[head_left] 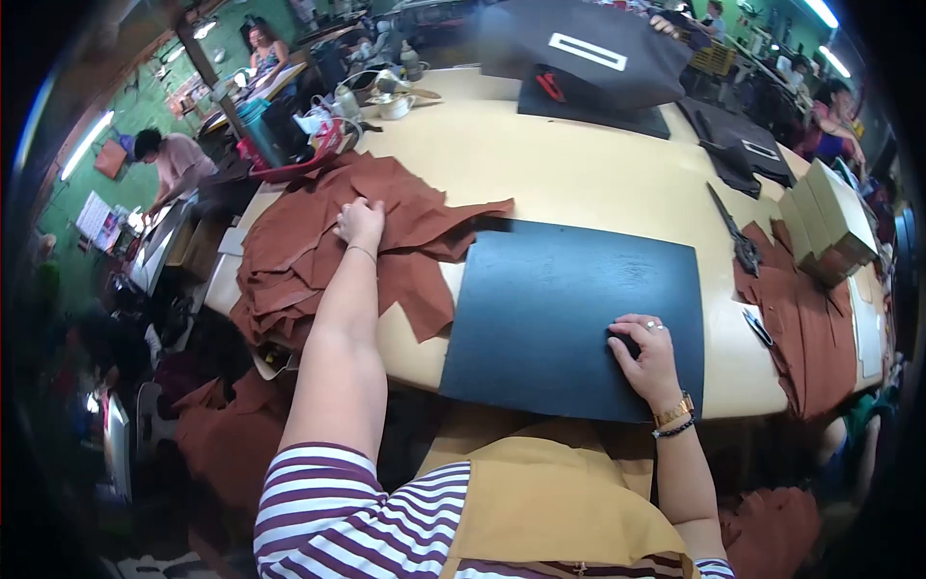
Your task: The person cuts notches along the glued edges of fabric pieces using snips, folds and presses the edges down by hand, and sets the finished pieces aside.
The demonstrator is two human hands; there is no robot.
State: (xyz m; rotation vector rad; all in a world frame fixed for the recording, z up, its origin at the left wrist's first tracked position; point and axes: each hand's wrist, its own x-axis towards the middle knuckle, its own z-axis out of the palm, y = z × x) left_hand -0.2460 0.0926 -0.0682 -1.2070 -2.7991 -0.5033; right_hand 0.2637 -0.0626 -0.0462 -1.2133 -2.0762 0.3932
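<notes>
My left hand (pixel 362 224) reaches into a loose pile of reddish-brown cloth or leather pieces (pixel 289 232) at the left of the table. Its fingers are closed on one of the top pieces. On a dark blue-black board (pixel 569 280) in front of me rests my right hand (pixel 648 362), fingers curled, with a ring and a gold watch. Something small and dark shows between its thumb and forefinger, too hidden to name. One corner of the brown pile lies close by the board's upper left corner.
Large black scissors (pixel 738 232) lie right of the board, near a blue-handled tool (pixel 758 326). More brown pieces (pixel 801 318) and a cardboard box (pixel 828 224) sit at the right edge. A red basket (pixel 299 166) stands behind the pile. Other people work in the background.
</notes>
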